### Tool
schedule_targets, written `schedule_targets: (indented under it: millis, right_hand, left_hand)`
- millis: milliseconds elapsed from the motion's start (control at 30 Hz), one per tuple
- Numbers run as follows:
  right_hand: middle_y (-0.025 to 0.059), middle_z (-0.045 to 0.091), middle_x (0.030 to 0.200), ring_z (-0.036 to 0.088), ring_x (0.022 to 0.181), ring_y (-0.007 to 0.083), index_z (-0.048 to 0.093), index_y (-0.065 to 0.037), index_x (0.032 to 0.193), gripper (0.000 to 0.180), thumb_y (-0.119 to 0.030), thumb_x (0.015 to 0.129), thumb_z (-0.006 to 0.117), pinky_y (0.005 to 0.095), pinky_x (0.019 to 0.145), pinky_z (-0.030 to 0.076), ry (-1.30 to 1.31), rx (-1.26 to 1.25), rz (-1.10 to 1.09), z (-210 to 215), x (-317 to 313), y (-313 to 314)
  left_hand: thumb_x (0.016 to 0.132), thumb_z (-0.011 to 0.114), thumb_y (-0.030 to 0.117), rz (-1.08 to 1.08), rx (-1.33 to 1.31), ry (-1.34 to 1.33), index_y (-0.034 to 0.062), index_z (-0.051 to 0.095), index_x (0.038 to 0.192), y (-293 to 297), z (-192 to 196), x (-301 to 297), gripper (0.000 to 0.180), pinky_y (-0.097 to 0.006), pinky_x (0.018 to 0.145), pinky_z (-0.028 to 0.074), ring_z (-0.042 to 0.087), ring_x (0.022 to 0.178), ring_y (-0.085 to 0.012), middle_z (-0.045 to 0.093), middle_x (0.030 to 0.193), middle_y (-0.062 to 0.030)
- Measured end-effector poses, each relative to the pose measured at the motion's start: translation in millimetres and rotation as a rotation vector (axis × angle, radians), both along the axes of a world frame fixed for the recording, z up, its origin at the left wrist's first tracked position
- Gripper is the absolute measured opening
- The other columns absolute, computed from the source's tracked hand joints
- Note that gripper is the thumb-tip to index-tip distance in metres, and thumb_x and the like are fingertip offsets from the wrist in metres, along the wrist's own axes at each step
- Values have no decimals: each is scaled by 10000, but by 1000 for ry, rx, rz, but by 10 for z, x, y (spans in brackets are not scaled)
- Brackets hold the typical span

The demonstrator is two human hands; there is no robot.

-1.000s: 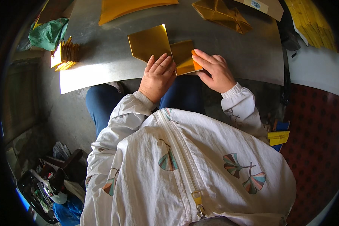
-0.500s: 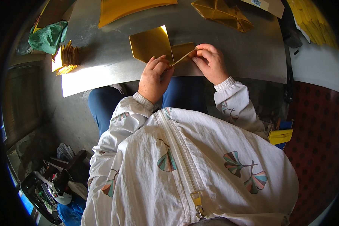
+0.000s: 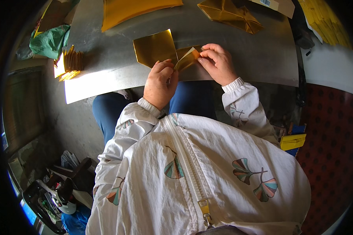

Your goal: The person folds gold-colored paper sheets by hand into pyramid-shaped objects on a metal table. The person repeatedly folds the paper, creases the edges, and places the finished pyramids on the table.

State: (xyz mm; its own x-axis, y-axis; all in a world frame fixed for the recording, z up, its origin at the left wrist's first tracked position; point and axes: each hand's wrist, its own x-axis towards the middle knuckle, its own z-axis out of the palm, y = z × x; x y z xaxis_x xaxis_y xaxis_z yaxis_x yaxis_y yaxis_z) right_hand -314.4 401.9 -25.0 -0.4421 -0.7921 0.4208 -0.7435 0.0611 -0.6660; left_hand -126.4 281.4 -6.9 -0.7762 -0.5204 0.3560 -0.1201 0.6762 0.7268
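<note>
A partly folded sheet of gold foil paper (image 3: 155, 48) lies near the front edge of the metal table, its wide square panel to the left. My left hand (image 3: 160, 83) grips the paper's lower edge by the middle fold, thumb and fingers closed on it. On the other side, my right hand (image 3: 217, 64) pinches the right-hand flap between thumb and fingers. A pale underside shows along that flap's raised edge. The fingertips hide part of the folds.
The grey metal table (image 3: 255, 58) carries a stack of gold sheets (image 3: 141, 11) at the back, a folded gold paper piece (image 3: 233, 15) at back right, and a bundle of folded gold papers (image 3: 72, 62) at left. A green plastic bag (image 3: 49, 41) sits beyond the bundle.
The right flap has turned over toward the front, so its gold face now shows where a thin edge stood before. Both hands have stayed almost in place.
</note>
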Motion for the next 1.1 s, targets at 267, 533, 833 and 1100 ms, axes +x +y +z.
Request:
schedule_targets:
  millis: [267,533,833,1100]
  right_hand:
    - [87,649,1051,646,853,277,692,-69,905,196,-62,723,765,388,766,512,29,-12,26,-48,-22,18]
    - [89,547,1343,577,1091,285,652,-160,1223,586,16,669,723,405,1020,392,166,146,100,51,182,153]
    - [49,461,1465,535,1168,263,564,-146,1342,573,-141,782,691,439,1101,300,230,315,287,86,59,204]
    - [71,349,1532,528,1131,286,454,-93,1419,861,-464,707,766,512,1128,235,378,461,173,331,164,215]
  left_hand:
    - [824,656,-17,-88,-111,-39,-3,657,931,-43,-27,57,108,-382,857,539,643,1037,-315,663,1044,-153]
    - [705,789,112,-94,-461,-83,60,680,994,-49,-17,83,313,-400,910,497,628,1102,-271,665,1129,-89]
    - [720,782,211,-99,-475,-108,88,676,1087,-196,-2,149,402,-400,957,451,581,1171,-238,646,1189,-58]
    - [728,764,234,-37,-586,-161,110,680,1032,-202,-47,168,339,-370,877,452,581,1128,-210,625,1187,-16]
